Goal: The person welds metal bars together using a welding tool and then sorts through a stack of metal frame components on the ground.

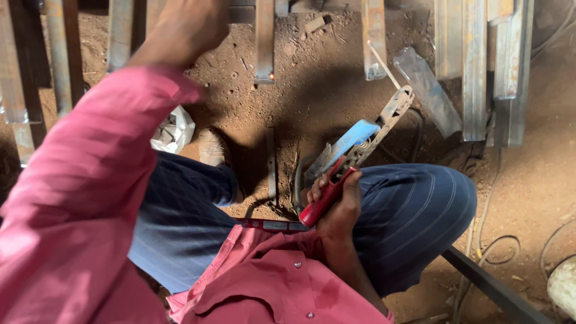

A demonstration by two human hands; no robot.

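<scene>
Head view: the person squats on the dirt floor (336, 78), knees wide, pink shirt and blue striped trousers filling the near side. The right hand (336, 207) is closed around the red handle of a welding electrode holder (354, 153); its worn metal jaws point up and away, clamping a thin electrode rod (384, 65) whose tip ends near the far edge of the floor, beside a short steel bar (373, 39). The left hand (189, 24) is raised toward the top edge of the view, back of the hand to the camera; whether its grip is open or closed on anything, I cannot tell. Several steel strips lie in a row along the far side; one strip (264, 42) shows a small glowing spot at its near end. A clear plastic sheet (427, 90) lies to the right of the rod, and angle sections (480, 66) are stacked at the far right corner. Cables (498, 240) trail over the dirt at right. Judgement: for a clean weld the holder wants a firm, steady wrist, the rod tip kept just off the joint, eyes shielded.
</scene>
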